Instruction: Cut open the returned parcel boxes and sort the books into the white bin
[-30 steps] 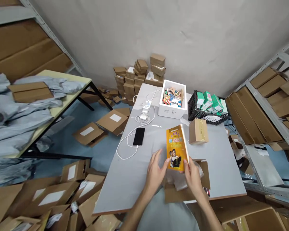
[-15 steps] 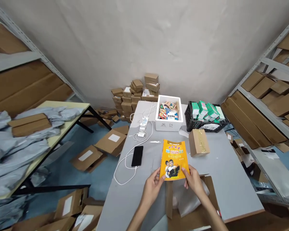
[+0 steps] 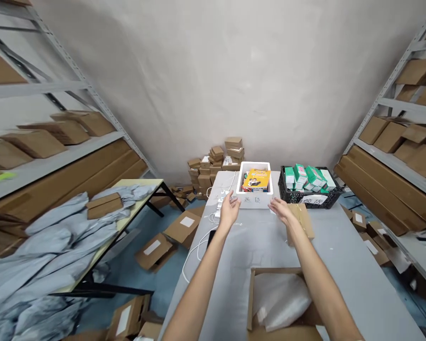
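A yellow book [image 3: 256, 180] lies on top of the things in a white foam box [image 3: 242, 202] at the table's far end. My left hand [image 3: 230, 209] is just left of the box's front corner, fingers apart and holding nothing. On the other side, my right hand [image 3: 283, 210] is open near the box's right front corner, beside a small taped carton [image 3: 306, 219]. Closer to me stands an open cardboard box [image 3: 251, 303] with white plastic wrapping [image 3: 282, 296] inside.
Right of the foam box stands a black crate [image 3: 312, 201] of green boxes. A phone [image 3: 210, 238] and white cables [image 3: 195, 253] lie along the table's left edge. Grey packages [image 3: 62, 232] cover a side table; cartons [image 3: 182, 227] lie on the floor between. Shelves flank both sides.
Both hands have moved forward and let go of the yellow book, which now rests in the foam box. The view has tilted up.
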A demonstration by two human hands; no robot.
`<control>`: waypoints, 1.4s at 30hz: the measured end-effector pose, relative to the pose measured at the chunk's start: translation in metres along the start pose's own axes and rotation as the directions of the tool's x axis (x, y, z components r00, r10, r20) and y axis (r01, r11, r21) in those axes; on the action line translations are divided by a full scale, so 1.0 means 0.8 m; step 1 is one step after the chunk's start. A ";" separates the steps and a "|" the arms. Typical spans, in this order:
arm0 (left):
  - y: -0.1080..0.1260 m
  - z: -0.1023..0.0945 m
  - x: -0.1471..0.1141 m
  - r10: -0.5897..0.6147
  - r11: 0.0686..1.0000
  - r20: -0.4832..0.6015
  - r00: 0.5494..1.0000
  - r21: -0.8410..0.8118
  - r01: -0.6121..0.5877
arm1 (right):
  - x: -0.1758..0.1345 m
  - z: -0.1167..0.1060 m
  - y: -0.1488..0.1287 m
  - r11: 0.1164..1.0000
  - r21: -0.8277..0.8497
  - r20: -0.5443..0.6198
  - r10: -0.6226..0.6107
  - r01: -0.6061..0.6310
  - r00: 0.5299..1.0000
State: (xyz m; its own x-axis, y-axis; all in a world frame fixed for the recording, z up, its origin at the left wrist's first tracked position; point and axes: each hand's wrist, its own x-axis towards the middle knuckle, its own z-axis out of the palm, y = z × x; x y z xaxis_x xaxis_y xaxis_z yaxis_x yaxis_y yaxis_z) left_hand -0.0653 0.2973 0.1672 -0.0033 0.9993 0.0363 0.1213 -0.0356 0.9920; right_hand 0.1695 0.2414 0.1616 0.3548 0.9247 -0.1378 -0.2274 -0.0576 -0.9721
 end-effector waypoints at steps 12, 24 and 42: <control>-0.223 -0.075 -0.359 -0.656 0.746 0.115 0.746 0.250 0.617 | -0.299 -0.375 0.174 0.906 -0.090 -0.545 0.302 -0.413 0.782; -0.215 -0.016 -0.423 -0.716 0.698 0.146 0.682 0.135 0.704 | -0.367 -0.364 0.259 0.756 -0.039 -0.185 0.638 -0.654 0.748; -0.156 -0.106 -0.468 -0.517 0.855 -0.068 0.853 0.014 0.519 | -0.364 -0.232 0.208 0.807 -0.422 0.146 0.511 -0.414 0.847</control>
State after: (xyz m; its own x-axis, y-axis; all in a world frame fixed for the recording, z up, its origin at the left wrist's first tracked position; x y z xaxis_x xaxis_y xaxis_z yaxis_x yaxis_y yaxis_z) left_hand -0.1633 -0.0734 0.0402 -0.1332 0.8708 -0.4733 0.1155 0.4880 0.8652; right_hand 0.1969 -0.1072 0.0051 0.0516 0.8090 -0.5855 0.0522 -0.5877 -0.8074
